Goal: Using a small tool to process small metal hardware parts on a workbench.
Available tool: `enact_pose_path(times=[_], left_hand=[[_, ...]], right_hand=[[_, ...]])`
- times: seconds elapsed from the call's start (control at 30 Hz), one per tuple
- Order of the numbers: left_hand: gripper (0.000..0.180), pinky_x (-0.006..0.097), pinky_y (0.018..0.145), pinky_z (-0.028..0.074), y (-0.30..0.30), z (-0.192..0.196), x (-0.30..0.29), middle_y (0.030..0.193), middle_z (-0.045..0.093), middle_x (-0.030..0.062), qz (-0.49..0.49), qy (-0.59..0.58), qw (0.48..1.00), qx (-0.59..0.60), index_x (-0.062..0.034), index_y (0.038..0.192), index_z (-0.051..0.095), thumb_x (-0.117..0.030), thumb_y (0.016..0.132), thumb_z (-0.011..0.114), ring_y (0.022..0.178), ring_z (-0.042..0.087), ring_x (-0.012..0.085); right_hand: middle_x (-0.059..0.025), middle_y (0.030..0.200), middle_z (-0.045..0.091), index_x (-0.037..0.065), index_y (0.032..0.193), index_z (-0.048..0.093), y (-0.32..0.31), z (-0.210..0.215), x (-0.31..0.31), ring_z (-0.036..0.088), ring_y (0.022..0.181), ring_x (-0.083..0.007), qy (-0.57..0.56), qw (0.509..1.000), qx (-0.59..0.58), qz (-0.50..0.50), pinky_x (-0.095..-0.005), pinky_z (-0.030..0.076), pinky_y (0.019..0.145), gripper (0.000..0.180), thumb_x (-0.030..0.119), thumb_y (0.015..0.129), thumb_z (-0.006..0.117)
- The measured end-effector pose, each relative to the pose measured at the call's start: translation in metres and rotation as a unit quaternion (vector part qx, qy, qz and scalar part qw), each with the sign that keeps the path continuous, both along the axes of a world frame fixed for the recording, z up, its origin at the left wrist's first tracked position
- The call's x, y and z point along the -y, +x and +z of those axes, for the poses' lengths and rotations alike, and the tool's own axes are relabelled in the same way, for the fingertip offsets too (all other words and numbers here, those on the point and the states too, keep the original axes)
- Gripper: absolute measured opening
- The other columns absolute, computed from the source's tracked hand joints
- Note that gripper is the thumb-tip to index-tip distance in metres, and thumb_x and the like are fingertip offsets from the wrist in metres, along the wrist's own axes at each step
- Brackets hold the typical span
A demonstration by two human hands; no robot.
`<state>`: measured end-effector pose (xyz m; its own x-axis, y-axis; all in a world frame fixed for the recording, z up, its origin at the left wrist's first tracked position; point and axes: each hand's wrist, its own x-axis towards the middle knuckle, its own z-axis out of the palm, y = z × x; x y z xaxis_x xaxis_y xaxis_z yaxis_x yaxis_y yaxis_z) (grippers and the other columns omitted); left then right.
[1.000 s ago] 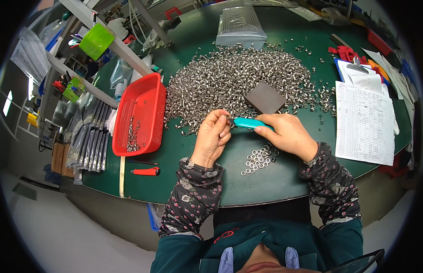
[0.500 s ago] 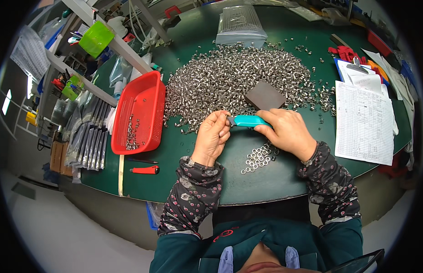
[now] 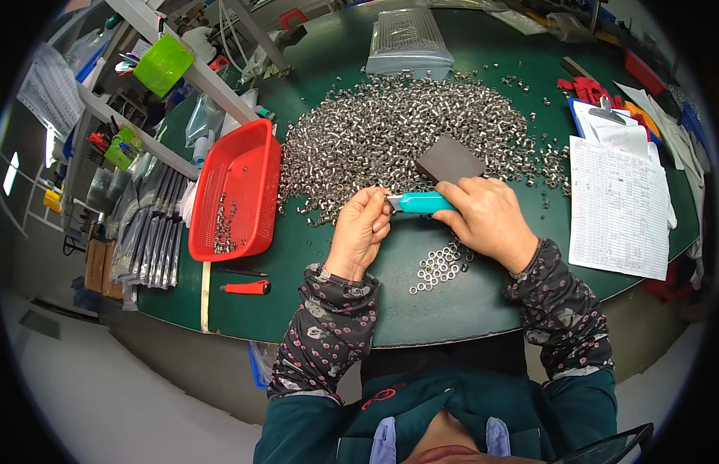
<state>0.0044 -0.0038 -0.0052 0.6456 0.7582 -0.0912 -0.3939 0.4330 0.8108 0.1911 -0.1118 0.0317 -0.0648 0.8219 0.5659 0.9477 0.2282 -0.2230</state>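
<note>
A teal-handled utility knife (image 3: 421, 203) is gripped in my right hand (image 3: 491, 220), its blade pointing left. The blade tip meets the fingertips of my left hand (image 3: 361, 230), whose thumb and forefinger pinch a small metal ring, mostly hidden by the fingers. Just beyond both hands spreads a large heap of small metal rings (image 3: 390, 124). A dark rectangular block (image 3: 450, 161) rests on the heap's near right edge. Closer to me, a small group of rings (image 3: 437, 271) lies flat on the green table (image 3: 421, 321).
Left of the heap stands a red plastic basket (image 3: 255, 193) with some rings inside. A red utility knife (image 3: 247, 288) lies near a dark pen-like stick (image 3: 243, 272). Printed sheets (image 3: 618, 209) and a clipboard (image 3: 607, 116) lie at right. A plastic bag of parts (image 3: 409, 42) lies at the back.
The teal knife has turned slightly in my right hand and more of its blade shows bright. My right hand has shifted a little; the left has barely moved.
</note>
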Motion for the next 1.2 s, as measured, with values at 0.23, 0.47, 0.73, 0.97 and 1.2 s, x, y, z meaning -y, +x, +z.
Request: enact_pose_path(times=[0.23, 0.47, 0.73, 0.97, 1.2], left_hand=[[0.016, 0.014, 0.038, 0.024, -0.002, -0.001, -0.003, 0.073, 0.050, 0.0017, -0.014, -0.024, 1.000, -0.008, -0.0041, 0.098, 0.055, -0.019, 0.093, 0.050, 0.051, 0.036, 0.0030], [0.021, 0.015, 0.037, 0.023, -0.001, 0.001, 0.000, 0.074, 0.049, 0.0017, -0.044, -0.051, 0.998, 0.007, -0.0053, 0.090, 0.054, -0.024, 0.095, 0.046, 0.051, 0.035, 0.0028], [0.022, 0.015, 0.038, 0.023, 0.010, 0.008, 0.013, 0.074, 0.049, 0.0007, -0.089, -0.032, 0.995, -0.024, -0.0055, 0.085, 0.052, -0.024, 0.095, 0.046, 0.049, 0.034, 0.0026], [0.022, 0.014, 0.038, 0.023, 0.010, 0.009, 0.017, 0.076, 0.046, 0.0019, -0.146, -0.026, 0.988, 0.043, -0.0056, 0.087, 0.051, -0.025, 0.096, 0.044, 0.051, 0.033, 0.0029], [0.017, 0.015, 0.037, 0.024, 0.005, 0.005, 0.009, 0.076, 0.048, 0.0021, -0.045, -0.076, 0.996, 0.033, -0.0061, 0.092, 0.053, -0.021, 0.095, 0.046, 0.051, 0.036, 0.0038]], right_hand=[[-0.0043, 0.066, 0.052, 0.010, 0.089, 0.058, 0.000, -0.001, -0.001, 0.055, 0.064, -0.0224, 0.010, 1.000, 0.004, 0.005, -0.0363, 0.041, 0.058, 0.025, 0.027, 0.072, 0.068], [-0.0057, 0.068, 0.054, 0.009, 0.090, 0.058, 0.001, 0.001, 0.000, 0.057, 0.065, -0.0239, 0.012, 1.000, -0.012, 0.013, -0.0367, 0.043, 0.058, 0.025, 0.027, 0.074, 0.067], [-0.0107, 0.072, 0.059, 0.007, 0.091, 0.054, -0.013, 0.005, -0.001, 0.060, 0.069, -0.0287, -0.023, 0.984, -0.176, -0.026, -0.0400, 0.046, 0.058, 0.034, 0.037, 0.077, 0.064], [-0.0119, 0.074, 0.061, 0.006, 0.093, 0.051, -0.004, 0.002, -0.006, 0.061, 0.067, -0.0310, 0.003, 0.977, -0.192, -0.095, -0.0403, 0.046, 0.057, 0.026, 0.019, 0.076, 0.066], [-0.0121, 0.073, 0.060, 0.006, 0.090, 0.054, 0.005, 0.007, 0.002, 0.060, 0.067, -0.0314, -0.068, 0.982, -0.169, -0.040, -0.0409, 0.045, 0.057, 0.029, 0.030, 0.078, 0.064]])
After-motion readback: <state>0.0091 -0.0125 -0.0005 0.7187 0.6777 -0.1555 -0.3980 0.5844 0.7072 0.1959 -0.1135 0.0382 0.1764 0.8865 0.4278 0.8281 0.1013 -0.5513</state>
